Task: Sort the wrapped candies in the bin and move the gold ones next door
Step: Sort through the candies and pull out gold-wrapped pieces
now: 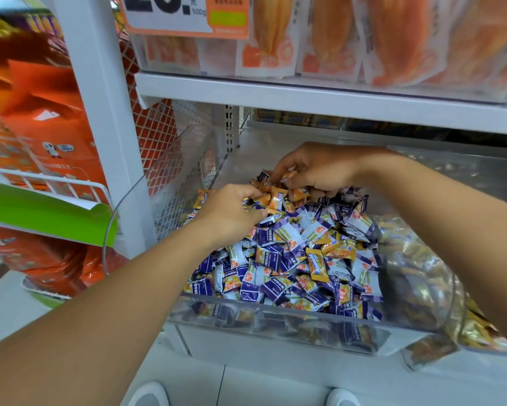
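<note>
My left hand (231, 209) is at the far left of the clear bin (275, 310), knuckles up, fingers curled around a small clutch of gold candies (271, 200) that poke out to the right of my fist. My right hand (313, 171) is just beyond it, at the far end of the heap, fingers bent down and pinching more gold wrappers out of the pile; one more gold piece sits under my fingertips. The two hands are close together, nearly touching through the candies between them.

The bin itself is heaped with purple-and-white candies (278, 276), and a few gold ones still lie among them, the plainest a gold candy (319, 266) near the middle right of the heap. Just to the right, against the bin's wall, is the neighbouring bin (422, 276), filled with gold-wrapped sweets seen through blurred plastic.

Above, a white shelf (319, 98) carries orange snack packs (328, 36) and a price tag (170, 13). To the left, past the white upright, stand orange boxes (41, 118).
</note>
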Tool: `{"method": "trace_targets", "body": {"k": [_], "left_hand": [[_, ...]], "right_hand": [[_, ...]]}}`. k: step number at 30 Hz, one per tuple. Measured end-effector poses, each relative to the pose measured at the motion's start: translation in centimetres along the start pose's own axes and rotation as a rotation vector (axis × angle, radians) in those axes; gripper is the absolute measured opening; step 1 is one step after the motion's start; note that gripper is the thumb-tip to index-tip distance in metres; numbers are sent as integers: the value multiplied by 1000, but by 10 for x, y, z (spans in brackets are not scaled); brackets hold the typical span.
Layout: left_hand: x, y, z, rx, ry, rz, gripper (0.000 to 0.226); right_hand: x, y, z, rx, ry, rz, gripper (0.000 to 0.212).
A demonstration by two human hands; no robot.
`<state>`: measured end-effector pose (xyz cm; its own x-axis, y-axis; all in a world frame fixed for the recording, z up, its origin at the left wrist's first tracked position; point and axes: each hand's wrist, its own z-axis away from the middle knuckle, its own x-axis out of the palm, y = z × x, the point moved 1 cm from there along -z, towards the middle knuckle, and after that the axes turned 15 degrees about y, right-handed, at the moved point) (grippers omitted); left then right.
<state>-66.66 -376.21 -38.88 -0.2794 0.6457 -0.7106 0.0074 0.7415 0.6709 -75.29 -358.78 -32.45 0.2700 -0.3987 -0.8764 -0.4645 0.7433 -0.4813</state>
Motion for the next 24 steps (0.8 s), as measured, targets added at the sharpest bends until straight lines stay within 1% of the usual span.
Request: {"method": "trace_targets", "body": {"k": [2, 5, 7, 9, 12, 13, 15, 16, 18, 19, 20, 24], "left_hand": [[1, 2, 0, 22, 9, 25, 32], [3, 4, 0, 1, 19, 48, 38], [5, 10, 1, -10, 44, 8, 39], [7, 18, 1, -10, 86, -38, 29], [7, 24, 0, -9, 121, -45, 15], [6, 23, -1, -7, 120, -44, 14], [7, 18, -2, -4, 97, -21, 12], [8, 17, -1, -3, 78, -8, 13], [11, 17, -1, -2, 46, -5, 34], [13, 19, -1, -8, 45, -7, 39], [15, 21, -2, -18, 55, -10, 39], [20, 21, -4, -98, 110, 74, 23]], "right_hand": [[-2, 3, 0, 19, 40, 6, 20], [-2, 5, 0, 37, 56, -7, 15], [1, 5, -2, 72, 27, -30, 15], [1, 6, -2, 99, -7, -82, 17], [0, 8, 0, 110, -84, -227, 24], [0, 9, 2, 117, -119, -244, 28], [0, 12, 3, 120, -161, -189, 32], [0, 12, 3, 113, -167, -149, 28], [0, 14, 4, 106, -164, -105, 18], [-1, 14, 5, 108, -158, -98, 16], [-1, 14, 5, 115, -153, -93, 16], [-1, 12, 8, 128, -115, -101, 14]]}}
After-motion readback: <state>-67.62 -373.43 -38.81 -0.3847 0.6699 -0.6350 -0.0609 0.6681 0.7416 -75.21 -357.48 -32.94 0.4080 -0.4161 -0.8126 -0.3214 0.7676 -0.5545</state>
